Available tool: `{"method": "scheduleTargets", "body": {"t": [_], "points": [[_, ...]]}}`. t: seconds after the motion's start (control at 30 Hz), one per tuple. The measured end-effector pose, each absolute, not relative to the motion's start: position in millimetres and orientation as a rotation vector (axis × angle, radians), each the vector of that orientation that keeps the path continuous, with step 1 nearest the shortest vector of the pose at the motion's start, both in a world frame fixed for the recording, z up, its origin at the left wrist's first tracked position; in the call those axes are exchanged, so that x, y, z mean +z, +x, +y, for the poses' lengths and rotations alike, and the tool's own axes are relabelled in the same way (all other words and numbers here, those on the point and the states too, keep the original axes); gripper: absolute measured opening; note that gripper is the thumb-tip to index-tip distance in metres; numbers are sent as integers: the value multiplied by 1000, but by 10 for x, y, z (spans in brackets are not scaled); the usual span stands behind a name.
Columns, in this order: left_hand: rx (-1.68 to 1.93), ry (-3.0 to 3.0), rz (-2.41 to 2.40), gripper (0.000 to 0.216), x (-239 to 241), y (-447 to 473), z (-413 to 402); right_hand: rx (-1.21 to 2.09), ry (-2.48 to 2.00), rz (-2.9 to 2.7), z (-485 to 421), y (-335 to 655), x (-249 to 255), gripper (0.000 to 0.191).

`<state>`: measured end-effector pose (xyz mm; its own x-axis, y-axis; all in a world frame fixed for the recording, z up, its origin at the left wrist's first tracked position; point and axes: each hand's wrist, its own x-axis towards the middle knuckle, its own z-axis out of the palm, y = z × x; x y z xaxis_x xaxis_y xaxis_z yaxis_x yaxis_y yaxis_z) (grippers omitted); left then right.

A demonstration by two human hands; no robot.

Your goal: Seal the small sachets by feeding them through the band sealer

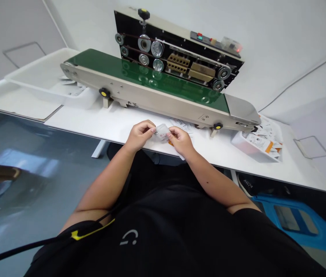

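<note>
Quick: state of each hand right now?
Left hand: closed, pinching a clear plastic packet.
Right hand: closed, pinching the same packet from the other side.

Bright, even light fills the room, apparently from overhead, and the white table (73, 129) looks almost washed out. Glare streaks the green conveyor belt (151, 73), which mirrors the machine's rollers (157, 49), and pale patches shine on the glossy floor (36, 184). Deep shadow lies under the table. A wide lens bows the table edge and tilts the walls (304, 77) toward the frame corners. The clear plastic packet (162, 132) looks slightly soft, its small print too blurred to read.
</note>
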<state>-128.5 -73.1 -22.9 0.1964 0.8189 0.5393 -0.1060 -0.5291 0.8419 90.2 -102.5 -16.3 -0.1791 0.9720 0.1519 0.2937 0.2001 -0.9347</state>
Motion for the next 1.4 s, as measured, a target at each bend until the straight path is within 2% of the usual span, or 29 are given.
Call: {"method": "scheduleTargets", "body": {"t": [0.33, 0.6, 0.83, 1.1, 1.27, 1.4], "points": [[1261, 1614, 777, 39, -220, -1242, -728, 894, -1264, -1787, -1058, 987, -52, 22], [1124, 1649, 664, 40, -210, -1293, -708, 806, -1367, -1849, -1091, 1021, 39, 21], [1289, 1824, 828, 39, -208, -1240, -733, 551, -1293, -2035, -1213, 1035, 231, 22], [1124, 1786, 666, 38, -210, -1282, -715, 686, -1405, -2100, -1142, 1192, 470, 17], [1232, 1840, 682, 36, -241, -1273, -688, 582, -1506, -2118, -1097, 1415, 773, 18], [1269, 1824, 702, 34, -253, -1285, -699, 538, -1492, -2148, -1147, 1414, 750, 18]]}}
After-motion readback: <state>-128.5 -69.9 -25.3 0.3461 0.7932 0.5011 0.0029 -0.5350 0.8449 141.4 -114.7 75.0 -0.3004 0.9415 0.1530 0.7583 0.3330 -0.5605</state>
